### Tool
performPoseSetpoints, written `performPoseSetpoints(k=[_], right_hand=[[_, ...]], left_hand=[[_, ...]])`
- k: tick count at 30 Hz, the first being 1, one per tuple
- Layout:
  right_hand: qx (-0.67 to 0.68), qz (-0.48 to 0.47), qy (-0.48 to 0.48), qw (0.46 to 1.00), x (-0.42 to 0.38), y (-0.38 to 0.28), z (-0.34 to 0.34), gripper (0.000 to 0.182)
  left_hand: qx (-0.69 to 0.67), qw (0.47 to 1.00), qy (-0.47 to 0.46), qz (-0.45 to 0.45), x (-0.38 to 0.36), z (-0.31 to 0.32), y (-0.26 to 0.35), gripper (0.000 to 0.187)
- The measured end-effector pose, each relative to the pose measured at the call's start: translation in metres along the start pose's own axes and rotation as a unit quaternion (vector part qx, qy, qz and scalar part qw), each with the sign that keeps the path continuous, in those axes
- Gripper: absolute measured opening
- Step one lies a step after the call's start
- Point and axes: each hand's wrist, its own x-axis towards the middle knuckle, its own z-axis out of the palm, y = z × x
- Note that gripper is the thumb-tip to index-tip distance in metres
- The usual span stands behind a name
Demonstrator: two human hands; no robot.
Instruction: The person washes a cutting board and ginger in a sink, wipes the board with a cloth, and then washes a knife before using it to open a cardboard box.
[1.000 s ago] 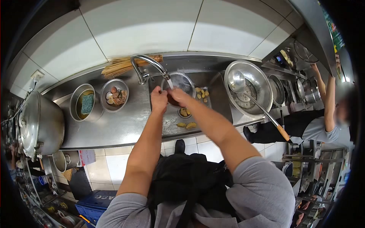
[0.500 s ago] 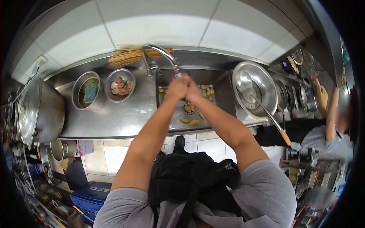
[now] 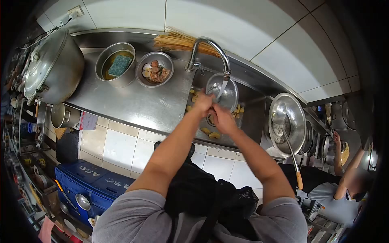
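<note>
A shiny metal bowl is tilted under the curved faucet, and water runs into it. At the bowl's near left edge, my left hand is closed on the rim. My right hand is closed beside it at the near edge, with its fingertips partly hidden. Yellowish pieces lie in the metal sink below and around the bowl.
On the left counter stand a large lidded pot, a pot with a green scouring pad and a bowl of food. Thin sticks lie behind. A large bowl with a ladle is right; another person stands beyond.
The view has shifted, so the sink area appears farther right. The metal bowl now shows its open inside under the running faucet, and my hands are lower, at its near edge.
</note>
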Motion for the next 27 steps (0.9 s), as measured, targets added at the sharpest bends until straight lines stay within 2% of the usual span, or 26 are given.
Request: performPoseSetpoints(k=[1,2,3,4,5,7,8,10,13,14,15,16,18,19,20,21,22,23,24,25,27], right_hand=[[0.003,0.002,-0.001,1.0,-0.006,0.014,-0.01,0.043],[-0.133,-0.086,0.018,0.987,-0.012,0.033,-0.023,0.044],[-0.267,-0.174,0.032,0.947,-0.014,0.045,-0.033,0.044],[-0.248,-0.185,0.048,0.95,-0.009,0.048,-0.044,0.039],[-0.252,-0.187,0.038,0.949,0.0,0.054,-0.046,0.039],[-0.027,-0.111,0.08,0.99,0.018,0.056,-0.026,0.036],[0.13,0.025,0.064,0.989,0.023,0.063,-0.002,0.033],[0.153,0.072,0.013,0.985,0.032,0.104,0.071,0.033],[-0.033,-0.012,-0.187,0.982,0.007,0.137,0.168,0.039],[-0.084,-0.04,-0.243,0.966,-0.004,0.141,0.185,0.04],[-0.085,-0.048,-0.244,0.965,-0.006,0.146,0.194,0.04],[-0.108,-0.061,-0.264,0.957,-0.007,0.149,0.203,0.041],[-0.123,-0.072,-0.286,0.947,0.004,0.166,0.225,0.043],[-0.105,-0.037,-0.284,0.952,0.022,0.187,0.243,0.035],[-0.087,-0.002,-0.281,0.956,0.039,0.199,0.256,0.028],[-0.037,0.091,-0.213,0.972,0.059,0.17,0.234,0.029],[0.011,0.181,-0.142,0.973,0.081,0.134,0.209,0.031],[0.027,0.114,-0.091,0.989,0.097,0.131,0.216,0.037],[0.045,0.049,-0.037,0.997,0.105,0.127,0.225,0.044],[0.05,0.055,-0.035,0.997,0.106,0.117,0.238,0.044],[-0.073,0.077,-0.168,0.98,0.113,0.103,0.251,0.043]], left_hand=[[0.06,0.996,-0.052,-0.046,0.005,-0.022,0.001,0.082],[0.159,0.986,-0.048,-0.002,-0.02,-0.022,0.025,0.08],[0.253,0.966,-0.046,0.043,-0.044,-0.017,0.049,0.078],[0.379,0.912,-0.006,0.157,-0.045,-0.023,0.044,0.077],[0.491,0.829,0.038,0.266,-0.051,-0.023,0.045,0.077],[0.529,0.782,0.087,0.318,-0.081,-0.021,0.055,0.08],[0.526,0.773,0.121,0.334,-0.095,-0.027,0.059,0.078],[0.506,0.771,0.172,0.346,-0.12,-0.049,0.069,0.076],[0.445,0.801,0.225,0.332,-0.149,-0.11,0.074,0.064],[0.415,0.831,0.239,0.283,-0.161,-0.125,0.079,0.058],[0.383,0.857,0.252,0.234,-0.171,-0.138,0.085,0.053],[0.385,0.855,0.258,0.234,-0.175,-0.151,0.089,0.053],[0.381,0.863,0.305,0.133,-0.181,-0.169,0.091,0.054],[0.384,0.862,0.305,0.127,-0.184,-0.172,0.089,0.054],[0.382,0.845,0.344,0.147,-0.185,-0.173,0.087,0.057],[0.378,0.826,0.383,0.17,-0.186,-0.175,0.085,0.06],[0.418,0.776,0.405,0.243,-0.191,-0.18,0.079,0.061],[0.367,0.767,0.417,0.321,-0.197,-0.177,0.076,0.052],[0.334,0.768,0.413,0.357,-0.207,-0.174,0.07,0.045],[0.301,0.769,0.407,0.391,-0.216,-0.172,0.062,0.038],[0.296,0.81,0.277,0.423,-0.227,-0.157,0.037,0.027]])
